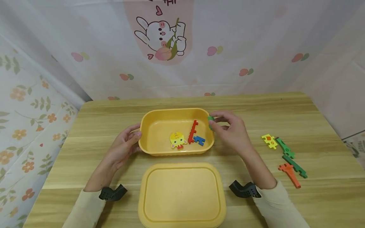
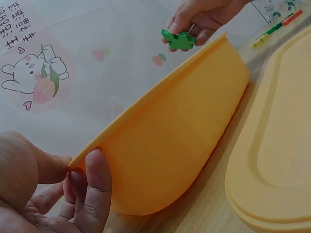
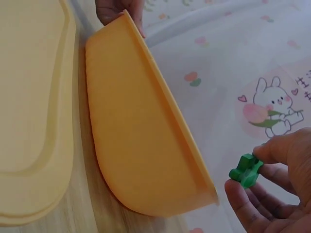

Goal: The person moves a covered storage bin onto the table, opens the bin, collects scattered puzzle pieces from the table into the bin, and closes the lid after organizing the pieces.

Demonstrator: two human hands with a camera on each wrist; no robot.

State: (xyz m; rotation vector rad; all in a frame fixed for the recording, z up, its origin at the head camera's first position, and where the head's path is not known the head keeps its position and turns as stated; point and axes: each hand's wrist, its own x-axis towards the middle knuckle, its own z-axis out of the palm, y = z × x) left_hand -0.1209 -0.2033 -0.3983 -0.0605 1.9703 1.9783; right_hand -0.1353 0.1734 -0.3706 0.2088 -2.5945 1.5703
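Observation:
My left hand grips the left end of a yellow plastic box, thumb on the rim and fingers against the outer wall, as the left wrist view shows. Between thumb and fingertips, my right hand pinches a green puzzle piece above the box's right rim. Inside the box lie a yellow animal-face piece, a long red piece and a small blue piece.
A yellow lid lies flat in front of the box. To the right on the wooden table are a yellow piece, two green pieces and an orange piece. A printed curtain hangs behind.

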